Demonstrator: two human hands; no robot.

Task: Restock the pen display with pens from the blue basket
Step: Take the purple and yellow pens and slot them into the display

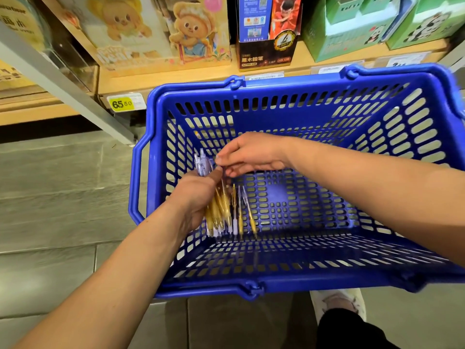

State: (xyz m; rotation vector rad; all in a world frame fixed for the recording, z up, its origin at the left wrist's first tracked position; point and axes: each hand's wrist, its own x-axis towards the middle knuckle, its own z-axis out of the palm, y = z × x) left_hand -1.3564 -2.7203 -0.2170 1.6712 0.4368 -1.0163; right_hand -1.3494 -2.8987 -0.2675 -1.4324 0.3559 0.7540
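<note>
Head camera looks steeply down into basket (302, 122).

Wooden shelf (188, 76). Cartoon-bear boxes (156, 34) are stood toward its left end, a dark pencil box (266, 49) near the middle, and green panda boxes (377, 28) toward the right end. A yellow price tag (120, 104) is fixed along the front edge.

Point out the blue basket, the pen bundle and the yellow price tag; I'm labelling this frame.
blue basket (289, 85), head view, far rim.
pen bundle (217, 210), head view, gold barrels.
yellow price tag (122, 104), head view, printed face.
</note>
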